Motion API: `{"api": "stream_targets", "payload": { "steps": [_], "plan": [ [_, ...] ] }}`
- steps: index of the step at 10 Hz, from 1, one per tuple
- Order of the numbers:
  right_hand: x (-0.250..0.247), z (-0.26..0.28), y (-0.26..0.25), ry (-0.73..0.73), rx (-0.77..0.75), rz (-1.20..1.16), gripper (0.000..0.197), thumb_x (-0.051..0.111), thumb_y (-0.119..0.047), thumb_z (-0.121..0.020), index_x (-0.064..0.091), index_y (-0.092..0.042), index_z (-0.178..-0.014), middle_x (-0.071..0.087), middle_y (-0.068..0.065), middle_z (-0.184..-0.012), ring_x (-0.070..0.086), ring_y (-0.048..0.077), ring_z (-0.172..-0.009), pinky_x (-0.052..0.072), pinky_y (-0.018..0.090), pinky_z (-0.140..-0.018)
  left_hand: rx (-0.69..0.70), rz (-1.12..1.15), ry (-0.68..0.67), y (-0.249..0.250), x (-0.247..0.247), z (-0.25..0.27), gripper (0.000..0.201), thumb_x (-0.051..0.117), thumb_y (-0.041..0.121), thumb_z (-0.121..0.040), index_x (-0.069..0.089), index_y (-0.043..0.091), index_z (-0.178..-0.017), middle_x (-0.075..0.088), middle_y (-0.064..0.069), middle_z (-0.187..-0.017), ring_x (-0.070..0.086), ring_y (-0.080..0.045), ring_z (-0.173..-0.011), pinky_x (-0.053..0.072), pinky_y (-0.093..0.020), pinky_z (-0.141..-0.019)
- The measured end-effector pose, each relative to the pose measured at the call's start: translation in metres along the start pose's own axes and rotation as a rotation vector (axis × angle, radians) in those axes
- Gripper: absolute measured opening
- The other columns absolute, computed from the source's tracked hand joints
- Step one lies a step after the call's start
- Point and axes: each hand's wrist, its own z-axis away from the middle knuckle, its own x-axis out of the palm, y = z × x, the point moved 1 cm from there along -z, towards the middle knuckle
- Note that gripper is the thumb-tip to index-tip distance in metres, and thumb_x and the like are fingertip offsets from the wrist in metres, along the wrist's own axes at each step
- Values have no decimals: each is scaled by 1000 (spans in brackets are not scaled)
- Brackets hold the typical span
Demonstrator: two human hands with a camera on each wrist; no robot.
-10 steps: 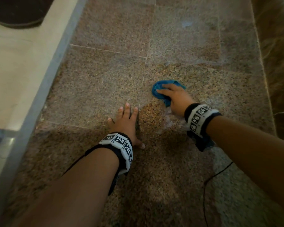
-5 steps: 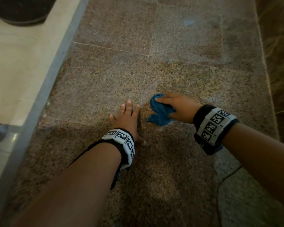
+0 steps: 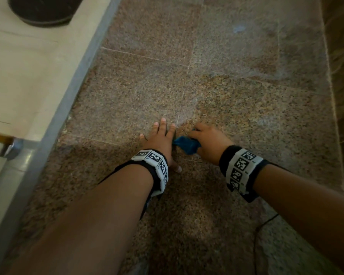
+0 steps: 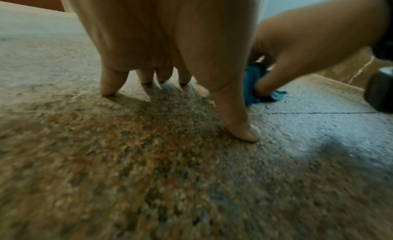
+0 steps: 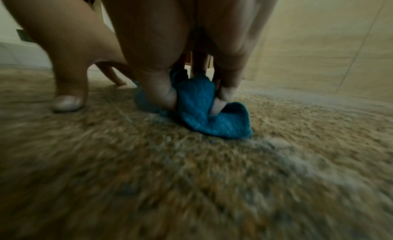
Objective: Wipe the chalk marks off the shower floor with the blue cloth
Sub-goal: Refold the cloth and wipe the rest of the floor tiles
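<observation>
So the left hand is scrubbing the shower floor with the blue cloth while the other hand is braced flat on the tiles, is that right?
Not quite: the right hand grips the blue cloth against the shower floor, and the left hand is braced flat on the tiles. The head view shows it.

Blue cloth [image 3: 187,145] mostly buried under the right hand [image 3: 209,142], just a bunched corner showing. Both wrist views smear the near shower floor [image 5: 191,184]; chalk marks there blur into pale haze.
</observation>
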Motion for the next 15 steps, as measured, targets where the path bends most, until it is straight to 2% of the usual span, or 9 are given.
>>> {"api": "stream_targets", "payload": {
  "steps": [1, 2, 3, 5, 8, 10, 12, 13, 15],
  "plan": [
    [10, 7, 2, -21, -4, -20, 31, 60, -20, -84, 52, -22, -114, 48, 5, -116, 48, 30, -105, 44, 37, -82, -3, 1, -2, -1, 0, 0, 136, 82, 55, -64, -17, 26, -152, -29, -1, -157, -18, -27, -147, 5, -60, -116],
    [8, 15, 16, 18, 119, -322, 21, 64, -21, -78, 45, -25, -85, 53, 1, -91, 51, 21, -82, 41, 32, -69, -4, -8, 2, -1, 2, -1, 136, 83, 55, -63, -17, 27, -152, -29, -1, -157, -17, -27, -147, 6, -61, -116],
    [-1, 26, 34, 183, 404, -812, 15, 66, -15, -80, 51, -18, -81, 52, -1, -73, 49, 15, -69, 38, 29, -62, -5, -9, 5, -1, 2, -2, 137, 83, 56, -62, -17, 27, -152, -29, -1, -157, -17, -26, -147, 6, -61, -116],
    [-6, 25, 47, 309, 676, -1607, 20, 47, -3, -89, 44, -19, -78, 52, 8, -80, 53, 19, -70, 43, 32, -61, -6, -16, 11, -1, 2, -3, 138, 83, 57, -61, -17, 27, -152, -28, -1, -157, -17, -26, -147, 6, -61, -116],
    [1, 22, 58, 404, 454, -583, 13, 55, -3, -83, 55, -15, -90, 53, 4, -92, 49, 21, -82, 35, 26, -70, -10, -26, 2, -2, 1, -3, 138, 82, 58, -61, -18, 28, -151, -29, 0, -157, -17, -26, -147, 6, -60, -116],
    [9, 25, 50, 135, 138, 74, 40, 46, -7, -91, 53, -20, -129, 52, 3, -130, 42, 30, -114, 39, 41, -96, -6, -32, 9, -3, 2, -3, 138, 82, 58, -61, -17, 27, -151, -29, -1, -157, -17, -26, -147, 8, -60, -116],
    [10, 49, 49, -150, 95, 203, 75, 46, -30, -93, -2, -23, -150, 2, -2, -157, 19, 32, -132, 27, 42, -110, -4, -33, 4, -3, 2, -3, 137, 81, 59, -62, -18, 27, -151, -29, -1, -157, -17, -27, -147, 7, -60, -116],
    [10, 57, 51, -194, 8, 314, 78, 48, -25, -95, -8, -35, -148, 1, 3, -156, 23, 34, -130, 33, 42, -104, -4, -30, 4, -2, 2, -3, 137, 81, 59, -62, -18, 27, -151, -29, -1, -157, -18, -27, -147, 7, -61, -115],
    [9, 54, 57, -57, -36, 217, 51, 38, -33, -99, 20, -37, -147, 28, 5, -150, 34, 26, -125, 40, 37, -95, -8, -27, 5, -2, 3, -3, 137, 81, 58, -63, -18, 28, -151, -30, -1, -157, -18, -26, -147, 5, -60, -115]
  ]
}}
